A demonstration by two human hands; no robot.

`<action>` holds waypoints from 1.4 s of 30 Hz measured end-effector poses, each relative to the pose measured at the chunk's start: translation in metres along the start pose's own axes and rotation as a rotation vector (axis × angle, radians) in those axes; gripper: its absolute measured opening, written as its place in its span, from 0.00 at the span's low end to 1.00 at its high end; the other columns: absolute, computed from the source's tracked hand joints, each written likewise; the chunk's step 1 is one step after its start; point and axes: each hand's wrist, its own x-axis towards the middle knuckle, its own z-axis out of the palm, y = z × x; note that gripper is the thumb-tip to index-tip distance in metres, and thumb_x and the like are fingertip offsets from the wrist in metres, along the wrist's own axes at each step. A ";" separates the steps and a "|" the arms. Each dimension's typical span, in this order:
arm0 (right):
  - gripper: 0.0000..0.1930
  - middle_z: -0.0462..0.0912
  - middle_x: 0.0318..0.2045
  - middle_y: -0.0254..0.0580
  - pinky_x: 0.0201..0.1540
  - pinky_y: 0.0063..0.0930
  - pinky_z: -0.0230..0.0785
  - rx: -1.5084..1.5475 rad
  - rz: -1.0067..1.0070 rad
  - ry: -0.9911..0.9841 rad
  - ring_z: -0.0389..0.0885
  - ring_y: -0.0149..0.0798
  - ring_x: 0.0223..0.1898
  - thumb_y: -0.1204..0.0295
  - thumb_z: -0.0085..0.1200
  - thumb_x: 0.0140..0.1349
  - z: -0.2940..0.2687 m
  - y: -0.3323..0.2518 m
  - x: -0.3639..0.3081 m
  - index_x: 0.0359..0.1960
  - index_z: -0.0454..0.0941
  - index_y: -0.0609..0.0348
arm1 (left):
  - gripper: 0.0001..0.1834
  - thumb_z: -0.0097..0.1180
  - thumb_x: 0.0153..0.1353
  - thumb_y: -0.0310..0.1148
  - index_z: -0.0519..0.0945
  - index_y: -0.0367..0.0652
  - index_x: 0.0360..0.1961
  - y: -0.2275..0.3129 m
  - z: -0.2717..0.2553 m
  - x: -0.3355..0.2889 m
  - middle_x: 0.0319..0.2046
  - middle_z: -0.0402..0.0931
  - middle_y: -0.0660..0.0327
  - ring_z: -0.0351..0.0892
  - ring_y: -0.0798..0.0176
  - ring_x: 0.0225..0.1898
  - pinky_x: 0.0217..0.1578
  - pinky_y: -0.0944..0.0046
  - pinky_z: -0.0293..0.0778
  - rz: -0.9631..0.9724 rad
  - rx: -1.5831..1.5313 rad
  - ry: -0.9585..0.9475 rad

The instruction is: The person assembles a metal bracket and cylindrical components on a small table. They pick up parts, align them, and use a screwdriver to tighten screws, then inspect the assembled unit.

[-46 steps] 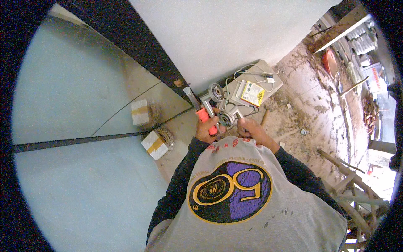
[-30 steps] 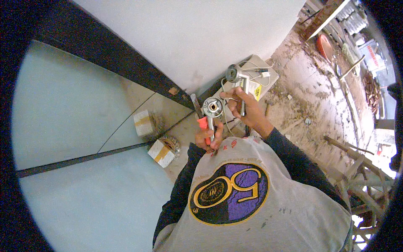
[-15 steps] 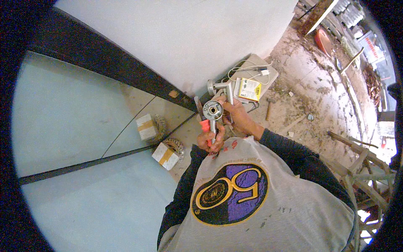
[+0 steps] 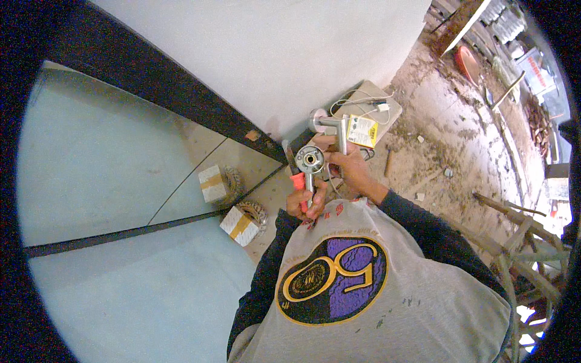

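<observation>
My left hand (image 4: 306, 203) is closed around the lever of a silver door handle (image 4: 310, 175), whose round rose faces up with its hollow centre showing. The same hand also grips a red-handled tool (image 4: 298, 181); its narrow grey blade points away from me, and its exact kind is unclear. My right hand (image 4: 357, 170) is closed on a second silver door handle (image 4: 344, 134), with its round rose at the far left end and its lever upright beside the fingers. The two handles are apart, side by side over the floor near the wall corner.
Beyond my hands lies a beige case (image 4: 387, 112) with a white cable and a yellow-white box (image 4: 361, 130). A hammer (image 4: 388, 162) rests on the dirty floor. Left is a bluish glass door (image 4: 121, 139) with a dark frame (image 4: 181, 91); two taped white blocks (image 4: 213, 183) sit near it.
My right hand has moved a little to the right with its door handle, widening the gap from the other one. The left hand keeps its hold, shifted slightly.
</observation>
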 end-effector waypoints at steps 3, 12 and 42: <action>0.28 0.82 0.43 0.31 0.37 0.17 0.69 0.064 -0.056 -0.060 0.74 0.23 0.34 0.79 0.55 0.56 -0.004 -0.013 -0.006 0.62 0.76 0.55 | 0.25 0.60 0.62 0.39 0.72 0.35 0.56 -0.002 0.003 -0.002 0.29 0.74 0.58 0.72 0.67 0.14 0.13 0.67 0.70 -0.010 -0.029 -0.006; 0.37 0.71 0.66 0.44 0.63 0.30 0.67 0.004 -0.100 -0.271 0.75 0.36 0.60 0.81 0.57 0.50 -0.002 -0.017 -0.012 0.68 0.67 0.62 | 0.25 0.61 0.61 0.39 0.71 0.36 0.54 -0.012 0.017 -0.010 0.27 0.73 0.58 0.69 0.67 0.13 0.13 0.67 0.69 0.058 0.025 0.227; 0.32 0.68 0.59 0.44 0.69 0.38 0.52 -0.359 -0.394 -0.200 0.64 0.43 0.64 0.67 0.68 0.54 -0.001 -0.013 -0.019 0.63 0.76 0.57 | 0.23 0.63 0.57 0.42 0.74 0.37 0.46 -0.018 0.011 -0.012 0.21 0.72 0.60 0.69 0.67 0.13 0.13 0.67 0.66 -0.062 0.028 0.368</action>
